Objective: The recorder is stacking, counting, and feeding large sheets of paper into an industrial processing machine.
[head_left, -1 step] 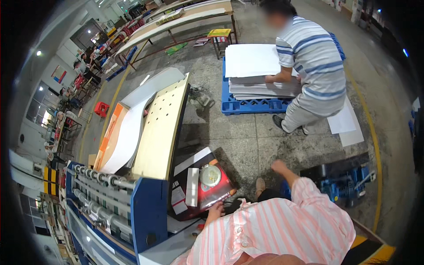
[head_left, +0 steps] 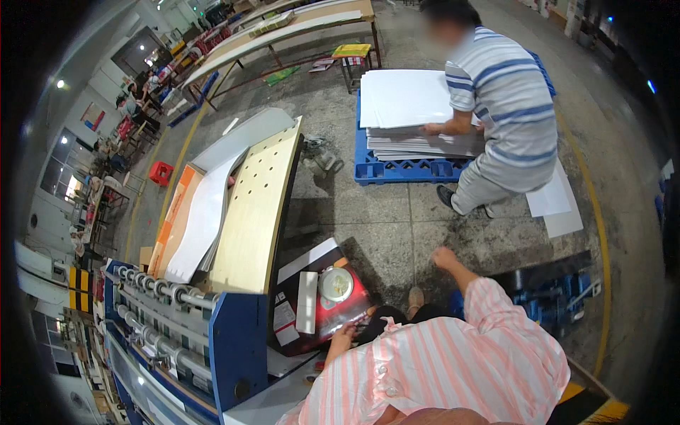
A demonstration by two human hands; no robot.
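Note:
My left hand (head_left: 343,336) is at the near edge of a red and black printed board (head_left: 327,322), its fingers extended and apart, with nothing visible in them. On that board rest a round pale dish (head_left: 336,285) with small light bits in it and a long white box-like piece (head_left: 307,302). My right hand (head_left: 445,257) is raised over the grey floor, its fingers curled in and holding nothing I can see. Both arms come out of pink and white striped sleeves.
To the left stands a blue roller machine (head_left: 237,347) with a perforated wooden board (head_left: 256,195) and curved white sheets (head_left: 202,223). A co-worker (head_left: 506,106) bends over stacked white sheets (head_left: 404,99) on a blue pallet (head_left: 407,172). Blue machinery (head_left: 556,301) lies at right.
My right hand has moved slightly forward. The co-worker's hand has shifted a little left, and the top sheets of the stack look more fanned out.

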